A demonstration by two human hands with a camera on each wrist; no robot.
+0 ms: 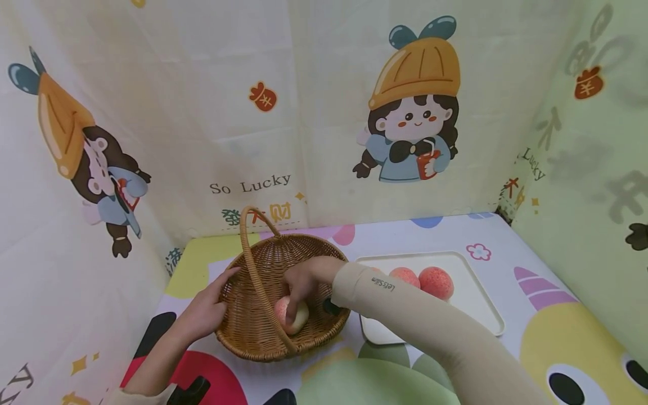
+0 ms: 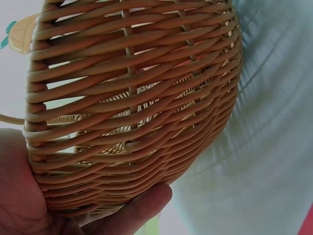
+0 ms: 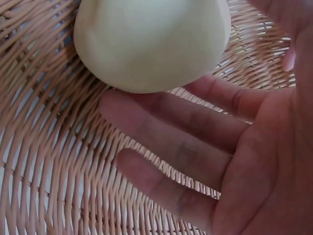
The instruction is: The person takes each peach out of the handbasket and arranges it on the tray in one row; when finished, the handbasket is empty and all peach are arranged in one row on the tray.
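Note:
A brown wicker basket (image 1: 238,332) with an arched handle stands on the table at centre left. My left hand (image 1: 205,306) grips its left rim, the fingers at the edge and the thumb against the outer weave (image 2: 132,112). Inside the basket my right hand (image 1: 304,281) holds a pink and cream peach (image 1: 300,318) low near the bottom. Seen from the right wrist, the fingers (image 3: 181,147) reach along the peach's pale underside (image 3: 151,49), close over the woven wall.
Right of the basket lies a white tray (image 1: 476,304) bearing several pinkish-red peaches (image 1: 436,283), partly hidden by my right forearm. A patterned cloth (image 1: 385,236) covers the table, and printed curtains (image 1: 324,124) rise at the back and both sides.

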